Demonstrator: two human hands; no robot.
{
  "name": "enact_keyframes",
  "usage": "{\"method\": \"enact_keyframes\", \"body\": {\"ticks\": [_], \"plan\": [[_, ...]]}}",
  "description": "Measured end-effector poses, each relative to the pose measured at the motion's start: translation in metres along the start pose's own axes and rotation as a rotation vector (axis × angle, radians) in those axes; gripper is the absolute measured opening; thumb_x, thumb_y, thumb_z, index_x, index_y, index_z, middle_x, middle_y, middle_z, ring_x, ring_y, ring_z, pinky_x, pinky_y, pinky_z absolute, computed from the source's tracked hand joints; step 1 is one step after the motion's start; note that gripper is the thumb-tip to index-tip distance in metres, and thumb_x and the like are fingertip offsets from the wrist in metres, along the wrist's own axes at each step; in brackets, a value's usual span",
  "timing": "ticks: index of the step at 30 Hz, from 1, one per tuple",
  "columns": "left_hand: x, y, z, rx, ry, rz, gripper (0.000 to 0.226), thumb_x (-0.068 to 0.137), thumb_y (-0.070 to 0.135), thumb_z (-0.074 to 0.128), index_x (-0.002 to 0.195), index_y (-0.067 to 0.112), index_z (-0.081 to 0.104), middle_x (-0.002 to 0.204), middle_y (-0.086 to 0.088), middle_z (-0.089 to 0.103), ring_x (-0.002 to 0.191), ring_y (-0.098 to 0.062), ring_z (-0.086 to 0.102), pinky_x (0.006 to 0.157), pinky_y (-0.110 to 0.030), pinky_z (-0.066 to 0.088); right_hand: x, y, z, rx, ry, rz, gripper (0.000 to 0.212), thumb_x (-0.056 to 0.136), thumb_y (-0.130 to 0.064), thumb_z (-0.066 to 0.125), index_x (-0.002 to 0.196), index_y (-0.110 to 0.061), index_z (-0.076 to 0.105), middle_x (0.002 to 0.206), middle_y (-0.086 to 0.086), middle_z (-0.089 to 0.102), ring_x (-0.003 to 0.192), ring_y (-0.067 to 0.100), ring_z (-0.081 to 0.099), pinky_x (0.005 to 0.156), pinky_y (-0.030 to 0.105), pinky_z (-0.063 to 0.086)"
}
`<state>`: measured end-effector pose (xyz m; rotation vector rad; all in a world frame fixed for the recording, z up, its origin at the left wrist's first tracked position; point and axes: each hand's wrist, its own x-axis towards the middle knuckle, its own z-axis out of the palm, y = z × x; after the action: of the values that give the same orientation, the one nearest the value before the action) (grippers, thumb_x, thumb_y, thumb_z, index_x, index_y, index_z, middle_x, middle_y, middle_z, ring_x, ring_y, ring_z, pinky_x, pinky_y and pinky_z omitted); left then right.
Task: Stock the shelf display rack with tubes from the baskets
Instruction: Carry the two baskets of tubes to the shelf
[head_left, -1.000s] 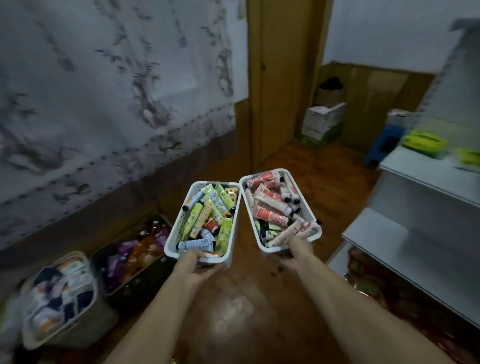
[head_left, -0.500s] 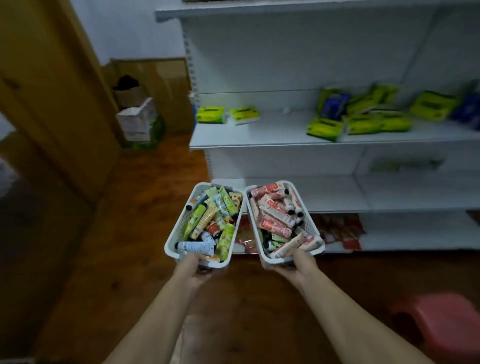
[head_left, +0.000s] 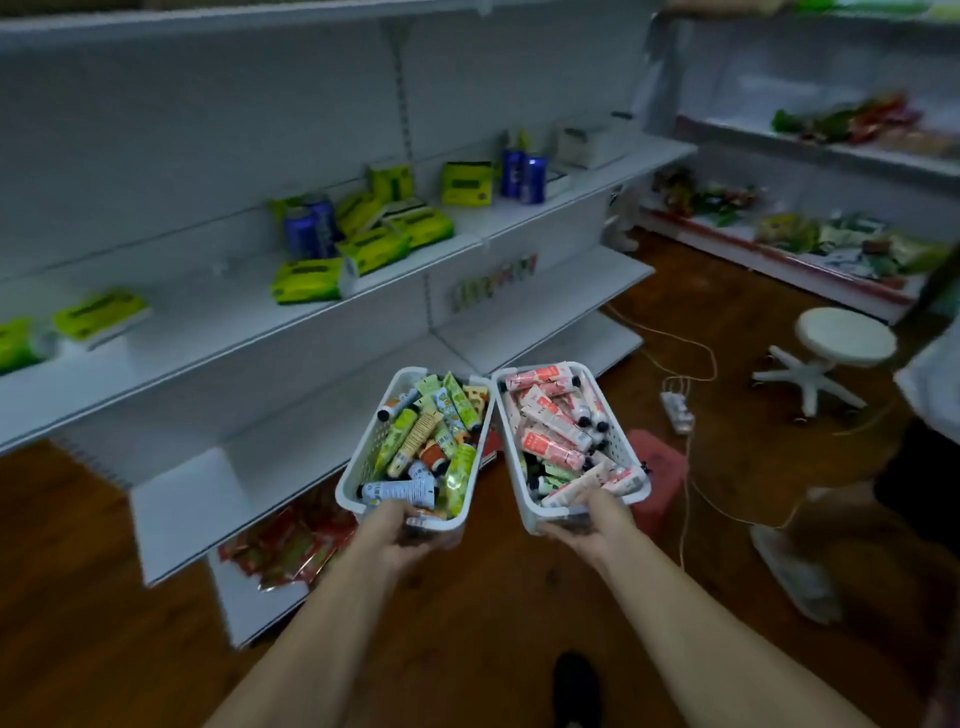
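From the head camera, each hand carries one white perforated basket by its near short end, out in front of the white shelf rack (head_left: 291, 332) and above the wooden floor (head_left: 104, 597). The far ends hang unsupported, which I judge the main risk: a one-ended hold lets a loaded basket tip forward and spill. The left basket (head_left: 357, 460) is heaped with green, yellow and orange tubes (head_left: 415, 439). The right basket (head_left: 621, 434) holds mostly pink-and-white tubes (head_left: 550, 422), some of them poking over its near rim, so these look likeliest to slide out. The two baskets touch or nearly touch along their inner edges, and a knock there could jolt either grip. A power strip (head_left: 677, 412) and its loose cable (head_left: 685, 499) lie on the floor to the right, beside a red stool (head_left: 657, 467), and could catch a foot. The left hand (head_left: 402, 530) grips its basket with the thumb over the rim and the fingers curled beneath. The right hand (head_left: 592, 525) holds its basket the same way, thumb on top among the tube ends, the fingers underneath mostly hidden. No tube from the baskets is on the rack yet. Its middle shelf carries green packs (head_left: 374, 244) and blue packs (head_left: 306, 228), and the lower shelf (head_left: 545, 301) looks to have room.
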<state>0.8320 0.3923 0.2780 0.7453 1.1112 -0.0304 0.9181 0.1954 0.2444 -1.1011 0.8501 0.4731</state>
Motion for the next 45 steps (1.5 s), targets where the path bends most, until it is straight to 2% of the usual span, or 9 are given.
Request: {"method": "enact_keyframes", "body": {"ticks": [8, 12, 16, 21, 24, 31, 35, 41, 45], "plan": [[0.045, 0.001, 0.187, 0.094, -0.048, -0.058, 0.020, 0.092, -0.015, 0.031, 0.102, -0.002, 0.041, 0.109, -0.030, 0.044, 0.119, -0.047, 0.047, 0.093, -0.063, 0.043, 0.101, -0.142, -0.038, 0.065, 0.082, -0.027, 0.040, 0.087, 0.013, 0.041, 0.117, -0.014, 0.041, 0.093, 0.023, 0.048, 0.084, 0.046, 0.053, 0.081, 0.069, 0.048], [0.074, 0.012, 0.252, 0.123, -0.076, -0.072, 0.021, 0.091, -0.015, 0.031, 0.086, 0.001, 0.043, 0.113, -0.031, 0.045, 0.110, -0.046, 0.052, 0.092, -0.062, 0.044, 0.140, -0.200, -0.037, 0.095, 0.078, -0.061, 0.038, 0.088, 0.011, 0.039, 0.119, -0.010, 0.042, 0.101, 0.024, 0.047, 0.082, 0.046, 0.052, 0.077, 0.067, 0.049], [0.108, 0.037, 0.301, 0.163, -0.071, -0.038, 0.027, 0.088, -0.017, 0.030, 0.104, -0.002, 0.046, 0.115, -0.031, 0.050, 0.082, -0.041, 0.057, 0.073, -0.059, 0.048, 0.182, -0.247, -0.021, 0.092, 0.079, -0.051, 0.038, 0.088, 0.010, 0.042, 0.119, -0.012, 0.043, 0.111, 0.027, 0.050, 0.086, 0.047, 0.055, 0.063, 0.063, 0.054], [0.184, 0.078, 0.347, 0.203, -0.070, -0.007, 0.054, 0.079, -0.023, 0.036, 0.125, 0.003, 0.047, 0.120, -0.027, 0.053, 0.090, -0.045, 0.058, 0.053, -0.053, 0.054, 0.240, -0.293, 0.027, 0.067, 0.067, -0.025, 0.033, 0.088, 0.011, 0.044, 0.116, -0.008, 0.044, 0.105, 0.026, 0.049, 0.095, 0.048, 0.054, 0.077, 0.063, 0.051], [0.261, 0.099, 0.365, 0.257, -0.100, -0.001, 0.061, 0.074, -0.024, 0.042, 0.129, 0.001, 0.051, 0.114, -0.031, 0.060, 0.098, -0.048, 0.062, 0.064, -0.057, 0.054, 0.284, -0.318, 0.063, 0.069, 0.063, -0.013, 0.032, 0.086, 0.013, 0.044, 0.112, -0.005, 0.044, 0.099, 0.024, 0.049, 0.106, 0.050, 0.051, 0.087, 0.065, 0.047], [0.343, 0.151, 0.434, 0.251, -0.133, -0.068, 0.030, 0.083, -0.020, 0.037, 0.090, 0.004, 0.054, 0.090, -0.022, 0.059, 0.092, -0.042, 0.058, 0.091, -0.064, 0.045, 0.392, -0.373, 0.133, 0.076, 0.124, 0.039, 0.043, 0.084, 0.014, 0.044, 0.122, -0.006, 0.047, 0.116, 0.023, 0.055, 0.086, 0.037, 0.058, 0.063, 0.055, 0.051], [0.373, 0.161, 0.460, 0.279, -0.102, -0.085, 0.027, 0.084, -0.016, 0.035, 0.073, -0.001, 0.055, 0.074, -0.021, 0.057, 0.074, -0.037, 0.056, 0.074, -0.053, 0.054, 0.437, -0.399, 0.142, 0.010, 0.115, 0.057, 0.014, 0.095, 0.000, 0.047, 0.104, -0.008, 0.054, 0.095, 0.020, 0.059, 0.080, 0.034, 0.060, 0.071, 0.055, 0.053], [0.431, 0.163, 0.486, 0.270, -0.072, -0.129, 0.021, 0.082, -0.015, 0.041, 0.090, -0.006, 0.059, 0.091, -0.032, 0.062, 0.102, -0.048, 0.057, 0.092, -0.066, 0.044, 0.486, -0.443, 0.153, -0.180, -0.016, 0.018, 0.024, 0.077, 0.015, 0.045, 0.082, -0.005, 0.058, 0.088, 0.019, 0.062, 0.079, 0.038, 0.062, 0.055, 0.046, 0.057], [0.461, 0.167, 0.500, 0.243, -0.075, -0.106, 0.022, 0.086, -0.014, 0.040, 0.081, 0.000, 0.057, 0.082, -0.026, 0.059, 0.081, -0.041, 0.057, 0.091, -0.065, 0.044, 0.537, -0.477, 0.162, -0.337, 0.042, 0.007, 0.019, 0.086, 0.007, 0.045, 0.102, -0.001, 0.053, 0.101, 0.024, 0.060, 0.095, 0.041, 0.062, 0.067, 0.052, 0.057]]}}
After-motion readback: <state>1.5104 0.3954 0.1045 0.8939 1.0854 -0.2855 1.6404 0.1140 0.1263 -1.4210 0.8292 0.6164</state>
